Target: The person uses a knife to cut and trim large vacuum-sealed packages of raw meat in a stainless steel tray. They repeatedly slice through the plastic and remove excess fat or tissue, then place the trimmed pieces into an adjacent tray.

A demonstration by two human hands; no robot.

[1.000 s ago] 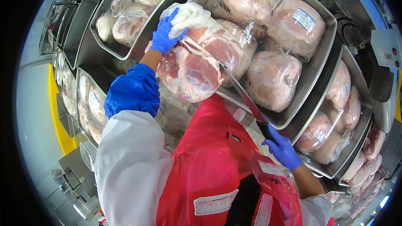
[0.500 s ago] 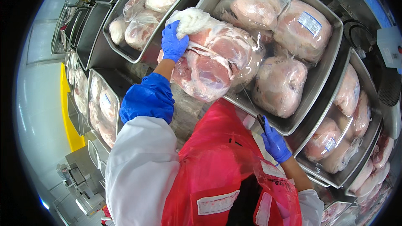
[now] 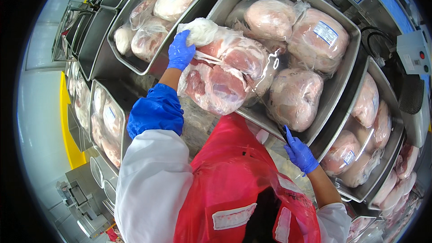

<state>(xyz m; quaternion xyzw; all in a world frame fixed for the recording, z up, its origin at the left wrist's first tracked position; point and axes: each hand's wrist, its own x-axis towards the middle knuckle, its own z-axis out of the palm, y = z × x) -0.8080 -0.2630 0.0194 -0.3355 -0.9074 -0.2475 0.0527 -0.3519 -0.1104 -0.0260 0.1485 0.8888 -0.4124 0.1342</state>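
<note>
A large piece of raw meat in a clear plastic bag [image 3: 229, 69] rests over the left edge of a metal tub [image 3: 336, 93]. My left hand [image 3: 181, 51], in a blue glove, is closed on the bag's bunched whitish end at its upper left. By the tub's near edge, my gloved right hand [image 3: 300, 155] grips a dark-handled knife [image 3: 263, 101]. Its thin blade points up and left, the tip reaching the bagged meat's lower right side. Several more bagged meat pieces [image 3: 296, 98] lie in the same tub, one bearing a white label [image 3: 325, 33].
Another tub [image 3: 145, 68] of bagged meat stands at the upper left, and a further tub [image 3: 118, 108] below it. To the right is one more tub [image 3: 366, 196]. A grey control box [image 3: 413, 54] with buttons sits at the far right, cables beside it.
The bagged meat and my left hand have shifted slightly down relative to the tub. My right hand is a little lower and to the right, still holding the knife. The whole view has tilted slightly.
</note>
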